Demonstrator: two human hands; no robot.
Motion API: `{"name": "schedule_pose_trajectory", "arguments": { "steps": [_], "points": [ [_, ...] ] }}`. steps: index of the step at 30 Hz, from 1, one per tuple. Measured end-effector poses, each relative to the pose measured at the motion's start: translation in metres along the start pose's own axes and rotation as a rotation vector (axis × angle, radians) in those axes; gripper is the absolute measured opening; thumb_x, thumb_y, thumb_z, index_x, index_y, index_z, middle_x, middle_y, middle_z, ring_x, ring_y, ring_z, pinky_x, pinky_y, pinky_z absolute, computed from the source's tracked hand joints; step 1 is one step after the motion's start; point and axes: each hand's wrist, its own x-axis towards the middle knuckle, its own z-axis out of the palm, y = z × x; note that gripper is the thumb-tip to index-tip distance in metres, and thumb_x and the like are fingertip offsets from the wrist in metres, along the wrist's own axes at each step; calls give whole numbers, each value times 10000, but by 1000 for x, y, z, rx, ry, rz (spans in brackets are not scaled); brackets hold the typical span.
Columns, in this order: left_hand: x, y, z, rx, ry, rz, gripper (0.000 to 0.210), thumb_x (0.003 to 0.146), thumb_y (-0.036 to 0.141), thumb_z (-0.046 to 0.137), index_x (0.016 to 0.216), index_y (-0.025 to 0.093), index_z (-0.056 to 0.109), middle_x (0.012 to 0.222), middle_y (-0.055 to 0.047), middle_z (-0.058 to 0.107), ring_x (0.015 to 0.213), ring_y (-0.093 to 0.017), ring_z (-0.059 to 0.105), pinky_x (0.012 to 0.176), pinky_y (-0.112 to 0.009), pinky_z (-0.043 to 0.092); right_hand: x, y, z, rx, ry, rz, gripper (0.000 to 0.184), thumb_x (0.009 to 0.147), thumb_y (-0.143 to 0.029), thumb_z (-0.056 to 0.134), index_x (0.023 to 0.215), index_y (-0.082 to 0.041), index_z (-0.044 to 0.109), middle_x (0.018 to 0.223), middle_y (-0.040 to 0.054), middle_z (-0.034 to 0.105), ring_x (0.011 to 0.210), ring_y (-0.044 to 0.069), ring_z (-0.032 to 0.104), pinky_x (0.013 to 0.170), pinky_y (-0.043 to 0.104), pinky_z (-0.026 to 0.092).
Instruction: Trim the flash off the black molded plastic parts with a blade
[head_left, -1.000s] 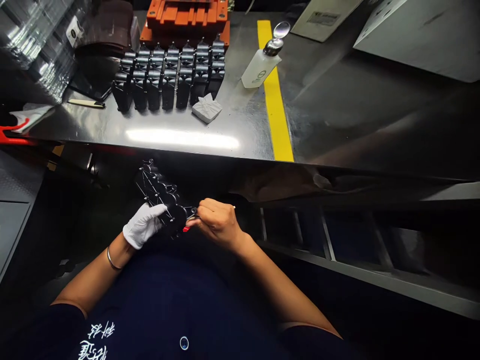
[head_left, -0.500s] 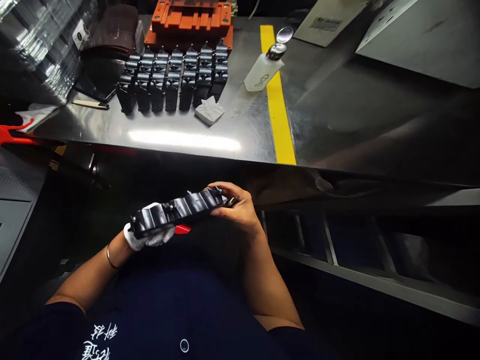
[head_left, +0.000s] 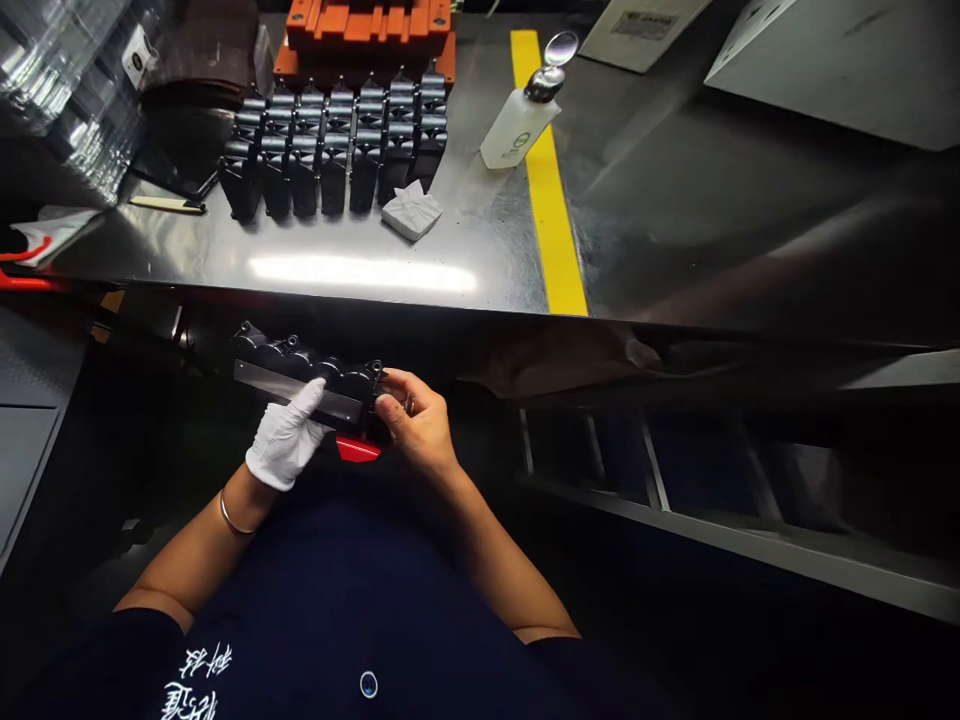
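Observation:
A long black plastic moulded part (head_left: 304, 375) is held over my lap, below the table's front edge. My left hand (head_left: 286, 446), in a white glove, grips the part from underneath near its middle. My bare right hand (head_left: 415, 420) pinches the part's right end. A small red object (head_left: 355, 449) shows just under the part between my hands; what holds it is hidden.
On the steel table (head_left: 465, 250) stand several rows of black moulded parts (head_left: 337, 150), an orange fixture (head_left: 367, 30) behind them, a folded white wipe (head_left: 411, 211), a pump bottle (head_left: 521, 125) on a yellow stripe (head_left: 551, 190), and a pen (head_left: 166, 205) at left.
The black part has been turned over between my hands and shifted left. My right hand moved from its far end back toward my lap.

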Motion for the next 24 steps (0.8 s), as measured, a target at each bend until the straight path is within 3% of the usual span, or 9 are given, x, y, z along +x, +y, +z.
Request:
{"name": "schedule_pose_trajectory", "arguments": {
  "steps": [3,7,11,14,17,18,21,24],
  "points": [
    [-2,3,3,-37,68,67,204,775,182,693,974,222,706,988,21,741,951,-152,691,812,-217,570,2,-4,-10,-13,-49,21,458,779,-620,615,833,-172,693,576,-10,605,448,91,487,434,233,420],
    [-2,3,4,-39,21,-22,112,823,174,638,898,196,717,911,5,748,882,-149,706,807,-214,573,4,-7,-16,-59,-15,23,337,759,-511,686,721,-177,675,636,4,637,556,119,555,508,245,455],
    [1,1,7,-156,19,-177,192,866,79,536,802,139,707,820,-16,744,746,-91,703,783,-159,564,3,-5,-11,-33,-64,39,293,795,-463,650,716,-182,667,612,-4,617,543,117,545,503,248,439],
    [2,-1,9,-211,32,-231,220,873,55,508,781,112,699,797,-29,741,712,-78,698,748,-141,565,1,-4,-8,-209,56,-137,227,835,-379,616,711,-196,662,621,0,622,551,125,547,530,265,437],
    [0,-1,4,-175,-5,-165,105,809,75,611,784,109,707,802,-32,741,738,-99,702,760,-159,567,4,-3,-14,-474,140,-382,202,877,-328,566,745,-204,656,704,28,663,632,149,591,618,286,454],
    [0,-1,0,-144,-36,-137,64,768,86,664,798,114,712,804,-30,741,740,-110,703,771,-180,571,6,-3,-19,-566,114,-401,199,885,-337,559,770,-205,654,724,33,670,644,154,598,620,284,448],
    [-3,3,-14,-25,-159,-78,276,647,139,788,915,153,727,855,-30,745,793,-169,711,815,-273,576,14,-6,-34,-800,-49,-336,268,927,-396,492,801,-206,633,686,30,647,592,147,573,545,263,391],
    [-5,8,-23,93,-268,-75,384,590,187,834,960,171,733,885,-49,749,830,-216,714,798,-310,577,15,-19,-40,-755,-345,-414,416,997,-407,311,777,-197,594,658,26,615,576,125,550,549,244,384]
  ]
}}
